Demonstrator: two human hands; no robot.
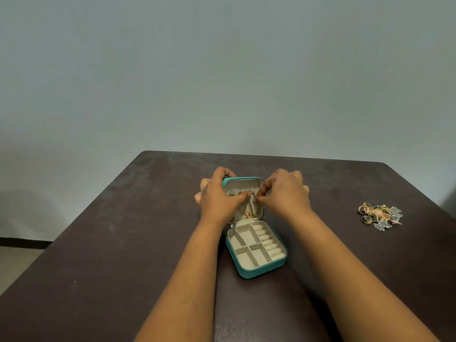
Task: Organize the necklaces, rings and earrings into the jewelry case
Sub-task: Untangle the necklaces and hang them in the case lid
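A teal jewelry case [257,270] lies open in the middle of the table, its cream lid upright and its cream compartments and ring rolls bare. Gold necklaces [249,212] hang inside the lid. My left hand [217,196] grips the lid's left edge, thumb across the lining near the hooks. My right hand [283,193] pinches a necklace chain at the hooks in the lid. A heap of rings and earrings [380,215] lies far right on the table.
The dark brown table [123,243] stands against a plain grey wall. Its left edge drops to a pale floor at the lower left. Both my forearms reach in from the bottom of the view.
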